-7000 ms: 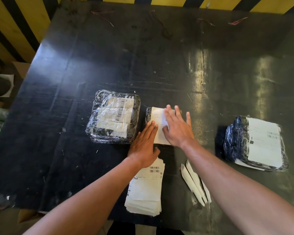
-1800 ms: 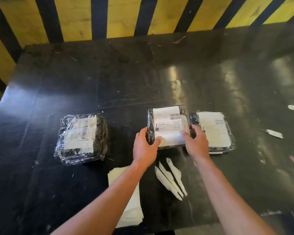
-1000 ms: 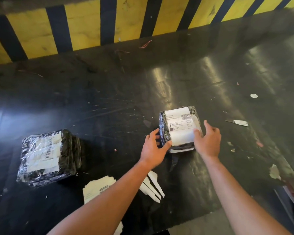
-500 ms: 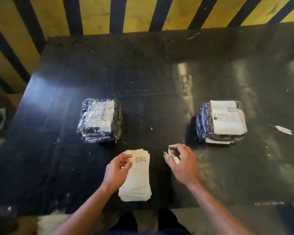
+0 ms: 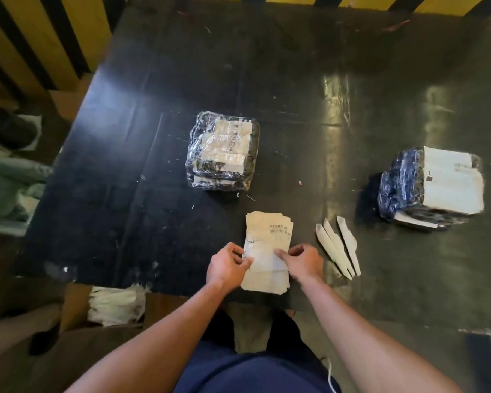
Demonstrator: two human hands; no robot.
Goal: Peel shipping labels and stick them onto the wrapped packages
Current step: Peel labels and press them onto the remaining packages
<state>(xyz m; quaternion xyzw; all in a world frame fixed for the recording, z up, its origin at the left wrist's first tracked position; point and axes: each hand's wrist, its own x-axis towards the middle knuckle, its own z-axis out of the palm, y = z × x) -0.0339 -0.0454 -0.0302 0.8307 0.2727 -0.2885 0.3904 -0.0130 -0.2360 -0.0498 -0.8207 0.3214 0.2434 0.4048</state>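
Label stack [image 5: 268, 251], at the surface's near edge, now has your left hand [image 5: 226, 267] and right hand [image 5: 303, 264] pinching its top sheet; the labelled package [image 5: 431, 187] was released, so another peel begins.

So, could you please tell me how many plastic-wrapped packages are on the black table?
2 that I can tell: one clear-wrapped dark package beyond the paper label stack, another at the right, possibly a stack hiding more.

Table [image 5: 159, 154]: pkgs [image 5: 223, 151], labels [image 5: 268, 236], strips [image 5: 339, 245]
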